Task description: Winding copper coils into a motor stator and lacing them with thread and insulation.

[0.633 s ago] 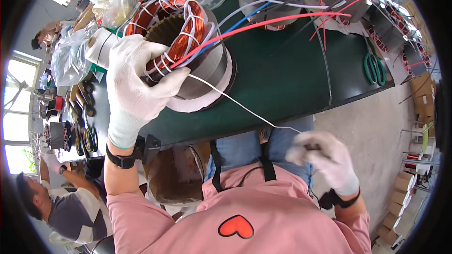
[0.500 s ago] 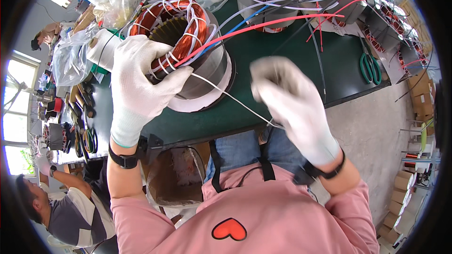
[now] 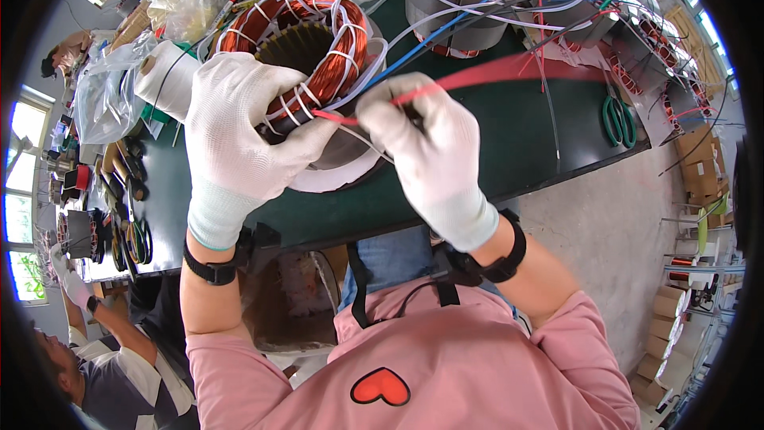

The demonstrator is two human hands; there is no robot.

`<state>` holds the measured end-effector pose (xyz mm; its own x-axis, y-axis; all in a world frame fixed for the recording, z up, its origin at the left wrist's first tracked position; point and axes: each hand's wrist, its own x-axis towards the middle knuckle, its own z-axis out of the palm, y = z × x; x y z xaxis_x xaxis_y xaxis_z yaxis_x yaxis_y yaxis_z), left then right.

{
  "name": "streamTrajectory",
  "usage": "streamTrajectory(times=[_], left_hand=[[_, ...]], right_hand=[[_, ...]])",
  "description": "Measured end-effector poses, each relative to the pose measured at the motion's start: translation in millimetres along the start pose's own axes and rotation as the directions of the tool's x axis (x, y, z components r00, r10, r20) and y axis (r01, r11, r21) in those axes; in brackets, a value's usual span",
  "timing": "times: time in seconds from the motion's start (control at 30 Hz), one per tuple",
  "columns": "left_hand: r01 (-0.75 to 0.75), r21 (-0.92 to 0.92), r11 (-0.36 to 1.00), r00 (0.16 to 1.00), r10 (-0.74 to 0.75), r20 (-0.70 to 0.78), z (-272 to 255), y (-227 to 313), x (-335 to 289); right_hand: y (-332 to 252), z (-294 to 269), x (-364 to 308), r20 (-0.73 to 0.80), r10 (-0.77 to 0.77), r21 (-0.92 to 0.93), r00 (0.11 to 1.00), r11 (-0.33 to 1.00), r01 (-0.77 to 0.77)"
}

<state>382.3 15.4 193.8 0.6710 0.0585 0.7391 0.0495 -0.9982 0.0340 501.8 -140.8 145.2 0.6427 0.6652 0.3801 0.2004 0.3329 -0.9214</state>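
Note:
A motor stator with copper windings (image 3: 338, 68), tied round with white cord loops, stands on the table in front of me. My gloved left hand (image 3: 243, 123) is closed on the near left rim of the windings, thumb and fingers gripping the bundle. In its pinched fingers my gloved right hand (image 3: 434, 147) holds a red sleeved wire (image 3: 336, 118), which comes out of the windings at the near side. The wire's far end (image 3: 509, 72) is smeared by motion. A white cord (image 3: 364, 142) runs from the windings to beneath the right hand; its end is hidden.
A second wound stator (image 3: 454, 12) stands behind, with more at the far right. Green-handled scissors (image 3: 618, 119) lie at the table's right. A white cord spool (image 3: 167, 80) and plastic bags (image 3: 119, 91) sit at the left. A co-worker (image 3: 119, 366) works at the lower left.
My right hand has moved left and up to the stator and taken hold of the red wire, which swings. The left hand keeps its grip on the windings.

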Motion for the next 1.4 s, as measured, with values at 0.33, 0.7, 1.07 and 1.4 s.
streamTrajectory(times=[0.33, 0.7, 1.07, 1.4], left_hand=[[0.037, 0.010, 0.999, 0.995, -0.038, 0.091, -0.7, 3.3, -0.7], [0.026, -0.040, 0.999, 0.997, -0.023, 0.069, 4.4, -2.6, -3.2], [0.260, -0.231, 0.938, 0.966, -0.256, 0.047, 10.3, 6.9, -12.3], [0.248, -0.250, 0.936, 0.969, -0.246, 0.039, 13.1, 7.7, -12.9]], right_hand=[[3.3, 10.6, 7.9, -0.106, -0.125, 0.110, 0.986, 0.985, 0.137], [-1.3, 4.5, 13.0, -0.005, -0.169, 0.069, 0.986, 0.983, 0.169], [5.7, -7.0, 8.2, -0.005, 0.144, 0.376, 0.990, 0.917, -0.131], [22.7, -16.8, 16.6, 0.092, -0.220, -0.148, 0.971, 0.961, 0.232]])
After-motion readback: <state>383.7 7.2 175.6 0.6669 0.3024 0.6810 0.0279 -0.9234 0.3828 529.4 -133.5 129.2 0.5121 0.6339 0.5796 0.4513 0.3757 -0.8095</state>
